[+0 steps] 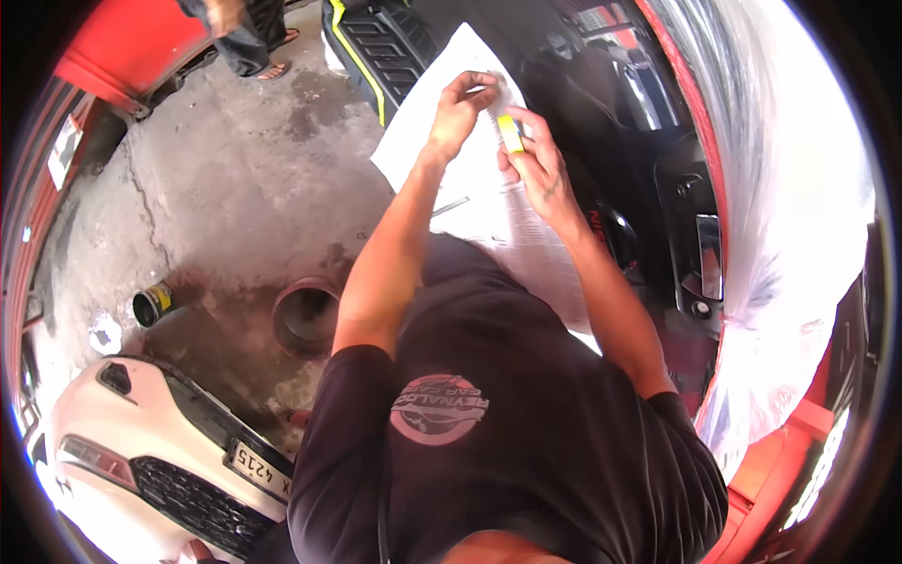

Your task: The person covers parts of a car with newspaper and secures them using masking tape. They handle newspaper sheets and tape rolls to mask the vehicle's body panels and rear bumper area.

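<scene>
Over a large sheet of printed paper (413,141), spread against a black vehicle body, both of my hands are raised close together. A small yellow tape roll (510,134) is gripped between the thumb and fingers of my right hand (540,169). My left hand (460,113), just to the left and slightly farther away, has its thumb and fingertips pinched near the paper's upper part. Whatever lies between those fingertips is too small to make out. A thin dark strip (451,206) lies on the paper below my hands.
Black vehicle bodywork (601,103) curves along the right, bordered by clear plastic sheeting (789,169). A black bucket (150,306) and a round, open container (306,318) stand on the concrete floor (216,179). A white car (160,451) is at lower left. Another person (246,38) stands at far left.
</scene>
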{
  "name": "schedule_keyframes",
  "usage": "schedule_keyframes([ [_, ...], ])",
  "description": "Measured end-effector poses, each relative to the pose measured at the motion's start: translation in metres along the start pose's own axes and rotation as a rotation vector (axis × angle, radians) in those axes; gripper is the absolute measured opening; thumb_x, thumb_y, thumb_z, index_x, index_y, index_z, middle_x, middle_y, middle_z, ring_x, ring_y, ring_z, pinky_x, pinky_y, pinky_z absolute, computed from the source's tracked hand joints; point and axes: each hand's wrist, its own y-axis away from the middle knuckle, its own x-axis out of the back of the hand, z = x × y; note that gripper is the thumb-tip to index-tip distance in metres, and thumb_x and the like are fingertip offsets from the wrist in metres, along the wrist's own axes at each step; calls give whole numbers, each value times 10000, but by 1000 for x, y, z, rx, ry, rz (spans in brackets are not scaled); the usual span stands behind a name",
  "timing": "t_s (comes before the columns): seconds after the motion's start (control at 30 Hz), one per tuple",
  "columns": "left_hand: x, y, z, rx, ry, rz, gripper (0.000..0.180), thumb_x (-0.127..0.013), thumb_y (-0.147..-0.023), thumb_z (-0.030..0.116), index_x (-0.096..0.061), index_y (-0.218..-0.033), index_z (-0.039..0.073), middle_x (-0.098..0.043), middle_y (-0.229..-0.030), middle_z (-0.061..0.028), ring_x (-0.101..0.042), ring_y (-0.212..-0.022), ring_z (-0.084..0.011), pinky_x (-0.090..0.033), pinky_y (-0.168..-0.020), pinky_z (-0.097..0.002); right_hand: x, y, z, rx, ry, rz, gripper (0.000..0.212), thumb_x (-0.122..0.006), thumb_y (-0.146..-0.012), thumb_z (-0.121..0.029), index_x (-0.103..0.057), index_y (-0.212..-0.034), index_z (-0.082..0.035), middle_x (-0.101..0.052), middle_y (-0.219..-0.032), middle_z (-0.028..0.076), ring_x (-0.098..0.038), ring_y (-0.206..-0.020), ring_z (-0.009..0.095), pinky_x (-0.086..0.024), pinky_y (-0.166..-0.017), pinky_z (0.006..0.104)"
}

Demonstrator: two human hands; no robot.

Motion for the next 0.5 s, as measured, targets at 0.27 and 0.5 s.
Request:
schedule_keyframes([
  [0.27, 3, 10, 18, -4, 53, -219, 300, -612, -997, 205, -658, -1251, 51, -657, -1220, -86, -558, -1176, -197, -396, -1062, -338, 25, -26, -5, 85, 91, 13, 447, -463, -887, -80, -600, -1308, -19, -650, -796, 49, -545, -670, 98, -465, -657, 256],
  [0.5, -11, 31, 33, -84, -31, -115, 356, -604, -1005, 211, -622, -1318, 41, -636, -1268, -73, -543, -1198, -202, -391, -1070, -353, 38, -26, -15, 110, 121, 45, 373, -475, -880, -46, -685, -1175, 46, -685, -921, 73, -574, -738, 100, -479, -713, 249],
])
